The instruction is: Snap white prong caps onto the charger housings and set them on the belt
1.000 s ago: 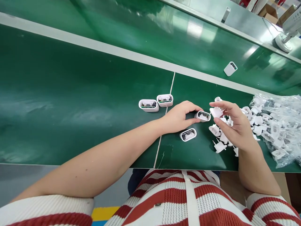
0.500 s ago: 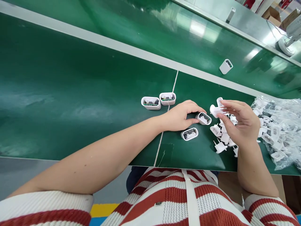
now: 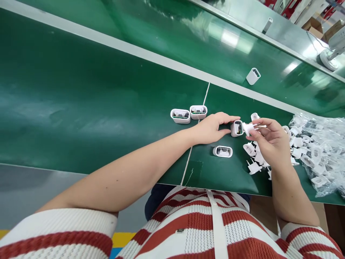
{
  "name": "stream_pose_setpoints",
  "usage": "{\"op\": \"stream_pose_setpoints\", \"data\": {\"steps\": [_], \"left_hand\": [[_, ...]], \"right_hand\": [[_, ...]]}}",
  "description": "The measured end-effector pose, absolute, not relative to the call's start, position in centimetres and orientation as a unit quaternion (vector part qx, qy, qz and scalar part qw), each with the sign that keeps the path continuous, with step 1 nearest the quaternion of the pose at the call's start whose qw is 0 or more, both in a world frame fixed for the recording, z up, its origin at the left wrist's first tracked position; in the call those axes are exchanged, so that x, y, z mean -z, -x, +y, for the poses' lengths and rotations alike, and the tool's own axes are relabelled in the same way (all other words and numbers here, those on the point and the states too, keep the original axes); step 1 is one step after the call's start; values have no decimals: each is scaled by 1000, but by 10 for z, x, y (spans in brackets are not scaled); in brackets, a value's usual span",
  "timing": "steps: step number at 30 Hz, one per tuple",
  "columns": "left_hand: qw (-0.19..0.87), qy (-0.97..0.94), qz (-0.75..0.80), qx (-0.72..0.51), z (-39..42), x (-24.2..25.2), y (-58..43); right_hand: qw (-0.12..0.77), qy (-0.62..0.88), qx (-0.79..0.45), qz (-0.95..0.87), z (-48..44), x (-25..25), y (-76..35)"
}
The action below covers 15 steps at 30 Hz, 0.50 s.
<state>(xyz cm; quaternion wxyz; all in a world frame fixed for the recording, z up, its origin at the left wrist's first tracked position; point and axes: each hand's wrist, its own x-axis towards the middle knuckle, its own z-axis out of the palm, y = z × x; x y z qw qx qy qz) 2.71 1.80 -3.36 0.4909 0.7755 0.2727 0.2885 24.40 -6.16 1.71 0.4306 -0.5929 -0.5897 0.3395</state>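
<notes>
My left hand point(image 3: 212, 127) grips a white charger shell point(image 3: 237, 128) between thumb and fingers, its open end turned toward the right. My right hand point(image 3: 271, 140) pinches a white plug cap with two prongs point(image 3: 250, 127) and holds it right at the shell's open end. Another open shell point(image 3: 222, 151) lies on the green belt just below my left hand. Two more open shells point(image 3: 180, 116) point(image 3: 198, 112) sit side by side to the left. A heap of loose plug caps point(image 3: 256, 158) lies under my right hand.
A clear plastic bag of plug caps point(image 3: 315, 151) lies at the right on the green belt point(image 3: 81, 100). One lone shell point(image 3: 253, 76) lies on the farther belt beyond a grey dividing rail point(image 3: 134, 48). A white fan base point(image 3: 327, 61) stands at the far right.
My left hand has tipped the shell so its opening faces right. My right hand has brought the plug cap leftward up to that opening.
</notes>
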Motion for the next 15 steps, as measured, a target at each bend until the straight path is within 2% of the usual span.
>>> {"op": "stream_pose_setpoints", "data": {"steps": [4, 7, 15], "left_hand": [[517, -752, 277, -301, 16, 35, -30], [484, -738, 329, -335, 13, 34, -39], [484, -804, 236, -252, 21, 26, -21]], "right_hand": [[433, 590, -370, -572, -62, -20, -243], [434, 581, -361, -585, -62, -21, -243], [408, 587, -205, -669, -65, -27, -250]]}}
